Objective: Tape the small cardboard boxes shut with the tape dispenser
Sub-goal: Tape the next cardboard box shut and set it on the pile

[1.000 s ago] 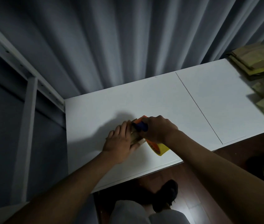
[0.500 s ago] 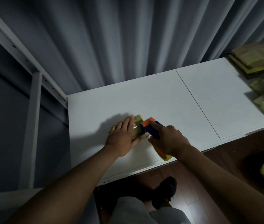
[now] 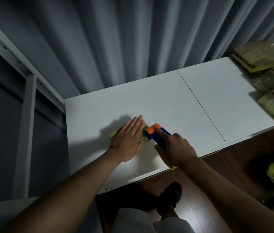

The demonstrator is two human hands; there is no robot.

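**Flat hand on the box, dispenser at its right edge**

A small cardboard box (image 3: 144,134) lies on the white table (image 3: 166,101), toward the near left part of the top. The left hand (image 3: 129,137) covers most of it, palm down, fingers straight and together, pressing flat on the box's upper face; only a yellowish corner at the left and a strip along the right side show from under the hand.

The right hand (image 3: 175,148) grips the tape dispenser (image 3: 156,134), fingers curled round its blue body, with the index finger stretched forward along the top. The dispenser's orange toothed head sits against the right edge of the box, just beside the left hand's fingertips. A yellow part of the dispenser pokes out below the right wrist, near the table's near edge. No strip of tape can be made out in this dim light.

At the far right of the table, well apart from the hands, lies a blurred pile of cardboard pieces (image 3: 267,71). A thin seam line runs across the tabletop between the hands and that pile. Grey curtains (image 3: 133,39) hang behind the table, and a white metal frame (image 3: 28,98) stands at the left. Below the table's near edge are a dark shoe (image 3: 171,195) and a wooden floor (image 3: 216,190).
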